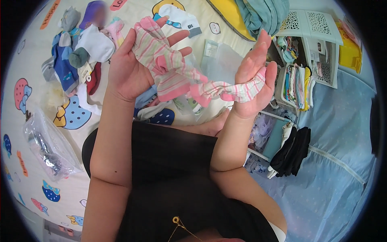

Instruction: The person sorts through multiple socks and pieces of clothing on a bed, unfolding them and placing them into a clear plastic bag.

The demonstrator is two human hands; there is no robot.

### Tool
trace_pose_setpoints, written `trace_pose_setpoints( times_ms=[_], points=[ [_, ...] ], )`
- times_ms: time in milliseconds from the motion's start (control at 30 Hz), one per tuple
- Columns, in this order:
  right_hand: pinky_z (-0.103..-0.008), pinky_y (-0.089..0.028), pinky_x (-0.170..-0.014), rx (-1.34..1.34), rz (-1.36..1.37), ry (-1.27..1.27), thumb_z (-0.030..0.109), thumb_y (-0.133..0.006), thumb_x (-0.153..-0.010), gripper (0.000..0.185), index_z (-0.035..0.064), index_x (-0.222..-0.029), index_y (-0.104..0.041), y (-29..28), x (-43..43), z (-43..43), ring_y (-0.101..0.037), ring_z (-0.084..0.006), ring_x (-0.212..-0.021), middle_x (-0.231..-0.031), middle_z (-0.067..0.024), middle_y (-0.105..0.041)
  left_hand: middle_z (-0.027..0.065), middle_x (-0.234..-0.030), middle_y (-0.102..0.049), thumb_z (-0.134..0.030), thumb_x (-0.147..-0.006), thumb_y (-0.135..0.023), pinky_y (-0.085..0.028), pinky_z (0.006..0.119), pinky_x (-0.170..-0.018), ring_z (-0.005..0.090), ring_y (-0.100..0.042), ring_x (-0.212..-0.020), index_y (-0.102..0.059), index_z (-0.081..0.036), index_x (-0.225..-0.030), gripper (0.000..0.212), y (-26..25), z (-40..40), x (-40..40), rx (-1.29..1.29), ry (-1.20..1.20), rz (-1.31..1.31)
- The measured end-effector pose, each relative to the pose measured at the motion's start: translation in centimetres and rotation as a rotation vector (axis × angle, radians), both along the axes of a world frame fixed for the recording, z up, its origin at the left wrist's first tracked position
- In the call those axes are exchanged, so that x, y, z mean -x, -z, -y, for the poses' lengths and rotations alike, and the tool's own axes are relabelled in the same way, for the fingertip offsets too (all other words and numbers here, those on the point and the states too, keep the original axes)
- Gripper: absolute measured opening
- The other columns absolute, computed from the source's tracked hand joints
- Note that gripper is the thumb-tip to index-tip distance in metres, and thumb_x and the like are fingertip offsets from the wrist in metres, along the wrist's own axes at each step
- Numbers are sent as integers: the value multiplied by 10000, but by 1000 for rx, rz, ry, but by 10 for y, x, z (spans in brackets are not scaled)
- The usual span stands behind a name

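Observation:
Pink-and-white striped socks (172, 81) stretch in a loose bunch between my two raised hands. My left hand (130, 66) is palm up, its fingers spread, with part of the bunch lying across the palm and fingers. In my right hand (255, 78), one striped sock (242, 89) runs over the palm, its toe end by the base of the thumb. Some sock parts overlap, so I cannot tell exactly how many there are. Beneath them on the patterned sheet lie a clear plastic bag (226, 63) and blue and grey fabric pieces (148, 113).
A pile of children's socks (96, 45) lies at the left. Nearer me is a clear plastic bag with contents (50, 148). A white sock (181, 18) lies ahead. At the right stand an open drawer unit (322, 54), folded clothes (297, 87) and black garments (291, 151).

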State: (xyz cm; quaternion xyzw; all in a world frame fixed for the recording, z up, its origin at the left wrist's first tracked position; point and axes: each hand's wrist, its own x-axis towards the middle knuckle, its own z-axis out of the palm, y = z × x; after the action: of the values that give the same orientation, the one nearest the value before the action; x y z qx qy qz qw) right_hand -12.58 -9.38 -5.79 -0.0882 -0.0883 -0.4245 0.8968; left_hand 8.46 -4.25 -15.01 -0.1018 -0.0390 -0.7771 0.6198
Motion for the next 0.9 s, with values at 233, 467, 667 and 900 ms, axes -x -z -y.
trace_pose_setpoints(
  times_ms=[233,467,667,900],
  points=[
    [-467,-310,-1012,-13,228,-179,204,-343,-943,467,175,-1395,-230,-1,-16,7,-374,-164,-1245,-1464,21,-203,273,-1402,-195,-485,-922,-294,-314,576,-969,487,-322,-1215,-167,-110,-1402,622,0,-2,1,25,91,8],
    [-421,-370,-990,70,-529,76,230,-376,-937,428,32,-1314,-326,12,-51,17,-405,-276,-1218,-1358,-196,-344,171,-1174,-511,-192,-870,-551,-478,382,-851,287,-534,-1069,-389,-14,-1252,451,-11,-13,15,-21,162,97],
    [-309,-364,-926,582,-1549,635,240,-512,-901,462,16,-1285,-389,21,-76,-2,-454,-207,-1137,-1254,-149,-465,43,-987,-588,-25,-732,-681,-487,271,-737,129,-586,-857,-516,-21,-1101,405,-7,-14,20,-144,158,568],
    [-255,-424,-803,599,-1768,240,174,-709,-744,475,-12,-1135,-515,13,-46,-22,-527,-128,-920,-1041,-90,-562,29,-964,-583,-45,-660,-734,-462,220,-655,101,-573,-813,-497,-39,-1145,539,-29,-12,13,-225,116,944]
  ],
)
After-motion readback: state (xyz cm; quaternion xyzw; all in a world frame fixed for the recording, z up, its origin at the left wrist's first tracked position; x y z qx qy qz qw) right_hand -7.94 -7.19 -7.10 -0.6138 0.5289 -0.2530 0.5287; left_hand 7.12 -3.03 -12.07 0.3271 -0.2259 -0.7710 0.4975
